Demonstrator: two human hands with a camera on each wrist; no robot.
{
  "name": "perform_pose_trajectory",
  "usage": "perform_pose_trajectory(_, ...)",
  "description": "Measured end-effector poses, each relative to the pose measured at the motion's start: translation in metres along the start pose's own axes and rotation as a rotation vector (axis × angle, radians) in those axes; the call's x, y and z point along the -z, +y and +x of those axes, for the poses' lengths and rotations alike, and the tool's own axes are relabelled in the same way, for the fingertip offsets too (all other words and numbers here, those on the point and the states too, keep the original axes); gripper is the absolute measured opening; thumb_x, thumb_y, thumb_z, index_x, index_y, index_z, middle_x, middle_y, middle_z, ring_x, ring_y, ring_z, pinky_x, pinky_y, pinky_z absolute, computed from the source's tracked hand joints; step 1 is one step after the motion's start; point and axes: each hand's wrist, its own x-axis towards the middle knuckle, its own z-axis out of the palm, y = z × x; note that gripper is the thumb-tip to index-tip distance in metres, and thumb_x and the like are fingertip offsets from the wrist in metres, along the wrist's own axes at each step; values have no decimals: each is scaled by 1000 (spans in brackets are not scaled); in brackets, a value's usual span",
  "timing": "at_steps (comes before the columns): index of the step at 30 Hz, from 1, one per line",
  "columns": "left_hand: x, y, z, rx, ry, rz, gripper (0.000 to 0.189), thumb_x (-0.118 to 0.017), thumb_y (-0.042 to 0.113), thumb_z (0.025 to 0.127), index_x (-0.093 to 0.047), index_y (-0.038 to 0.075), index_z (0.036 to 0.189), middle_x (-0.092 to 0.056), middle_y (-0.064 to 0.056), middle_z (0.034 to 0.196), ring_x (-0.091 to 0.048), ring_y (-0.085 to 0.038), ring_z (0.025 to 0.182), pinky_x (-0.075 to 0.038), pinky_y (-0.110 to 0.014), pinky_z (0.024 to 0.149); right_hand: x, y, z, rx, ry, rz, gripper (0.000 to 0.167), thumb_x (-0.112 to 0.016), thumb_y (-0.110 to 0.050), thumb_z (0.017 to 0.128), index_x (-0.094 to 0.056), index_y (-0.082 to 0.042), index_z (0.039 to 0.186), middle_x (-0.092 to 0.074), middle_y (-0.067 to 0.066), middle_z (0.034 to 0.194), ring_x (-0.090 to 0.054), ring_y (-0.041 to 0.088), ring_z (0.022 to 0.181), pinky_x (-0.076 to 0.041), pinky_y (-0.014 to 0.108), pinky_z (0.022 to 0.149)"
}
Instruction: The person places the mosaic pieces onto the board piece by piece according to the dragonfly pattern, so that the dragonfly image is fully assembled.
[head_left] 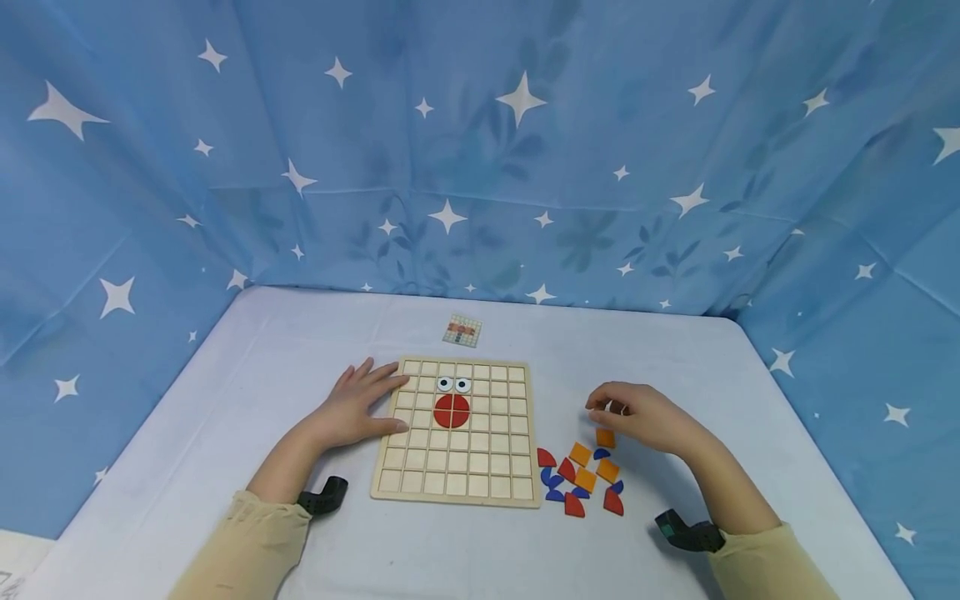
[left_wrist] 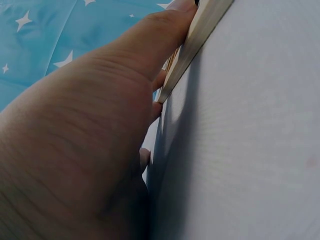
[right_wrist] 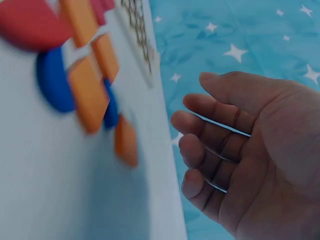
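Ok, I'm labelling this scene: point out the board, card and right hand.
Board (head_left: 459,440), head view: a bare cell.
Card (head_left: 462,331), head view: its printed middle.
Right hand (head_left: 641,410), head view: back of the hand.

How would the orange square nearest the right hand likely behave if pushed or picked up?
The orange square looks rigid, with straight edges, so it probably won't bend. Lying flat, it would likely slide rather than roll or tip. It is small, so probably light.

Blue curtain (head_left: 465,50) from nine through twelve to three o'clock; white stars (head_left: 521,101), darker leaf sprigs (head_left: 525,148). White-covered counter (head_left: 480,550) toward six.
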Motion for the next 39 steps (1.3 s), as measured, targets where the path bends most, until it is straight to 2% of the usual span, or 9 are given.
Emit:
perform_pose_trajectory(10,-2,0,-1,-8,1,0,83,-71,63,81,-45,26,150,-30,-6,162,-8,-43,153,-1,-62,122,-10,32,-10,-32,17,26,19,-67,-32,95,-67,-23,112,-63,-8,92,-55,13,86,-51,22,70)
perform_pose_trajectory(16,-2,-1,0,-9,5,7,83,-71,64,80,-45,26,149,-31,-6,162,-9,-43,153,-1,-62,122,-12,44,-10,-15,28,28,20,-67,-31,95,-66,-23,113,-63,-7,94,-54,13,85,-51,22,71)
perform_pose_trajectory(19,-3,-1,1,-10,3,5,83,-71,64,80,-45,26,149,-31,-6,162,-9,-43,153,-1,-62,122,-13,49,-11,0,7,34,22,-69,-32,93,-66,-24,114,-62,-8,97,-53,12,86,-51,21,72)
perform_pose_trajectory(28,-3,-2,2,-7,7,8,84,-70,66,79,-45,26,150,-30,-7,162,-8,-43,153,-1,-62,122,-15,54,-12,77,-86,70,41,-77,-28,86,-60,-28,123,-58,-10,106,-52,10,98,-52,20,84)
perform_pose_trajectory(34,-1,-2,1,-2,4,-1,84,-70,65,79,-45,26,149,-30,-7,162,-8,-42,153,-1,-61,122,-19,59,-10,125,-74,49,35,-75,-23,89,-61,-31,120,-58,-13,104,-52,7,94,-51,20,80)
perform_pose_trajectory(39,0,0,0,-6,9,0,83,-71,64,80,-45,26,149,-30,-7,162,-9,-43,153,-1,-62,122,-20,58,-10,118,-53,30,31,-76,-26,88,-63,-32,116,-59,-15,104,-52,6,95,-52,19,81)
